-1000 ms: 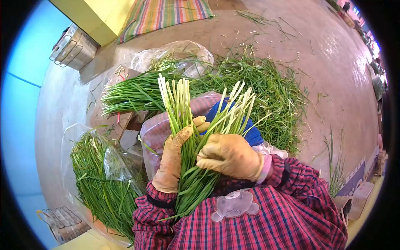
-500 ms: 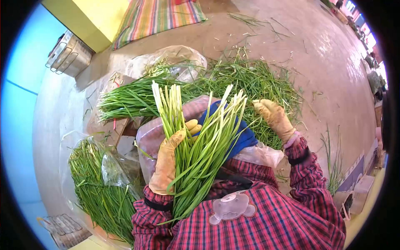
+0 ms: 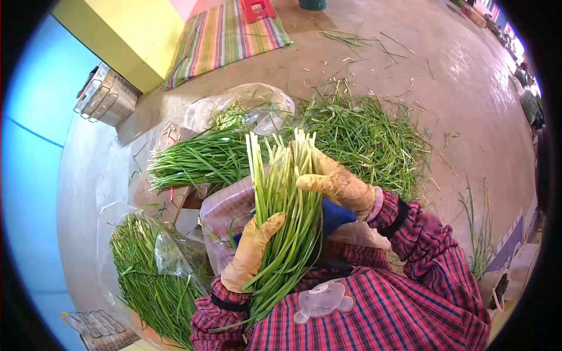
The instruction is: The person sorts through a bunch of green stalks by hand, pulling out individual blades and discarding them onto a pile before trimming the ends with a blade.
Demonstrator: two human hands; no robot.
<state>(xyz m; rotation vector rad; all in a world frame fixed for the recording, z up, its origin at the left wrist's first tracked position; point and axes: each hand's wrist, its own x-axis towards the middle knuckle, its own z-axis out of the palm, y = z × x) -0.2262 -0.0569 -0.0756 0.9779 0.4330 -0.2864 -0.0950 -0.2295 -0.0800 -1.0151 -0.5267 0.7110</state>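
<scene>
A thick bunch of garlic chives (image 3: 288, 205) stands upright before my chest, pale stem ends at the top and green leaves hanging toward my lap. My left hand (image 3: 253, 251), in a stained yellowish glove, is closed around its lower left side. Higher up, my right hand (image 3: 336, 181), gloved the same way, wraps the bunch from the right, its thumb across the front and its other fingers largely hidden behind the stems. Beyond the bunch, a pile of chives (image 3: 202, 153) lies on a low board. Blue cloth (image 3: 336, 216) shows below my right hand.
Loose green leaves (image 3: 366, 140) are heaped on the floor ahead. At left, a clear plastic bag (image 3: 105, 234) holds more chives. Farther off are a striped mat (image 3: 228, 41), a red stool (image 3: 256, 9), a yellow pillar (image 3: 123, 35) and stacked metal tins (image 3: 111, 96).
My right hand has come in from the right and closed on the upper bunch. Stems that were spread into two groups are now gathered together. The view has shifted slightly.
</scene>
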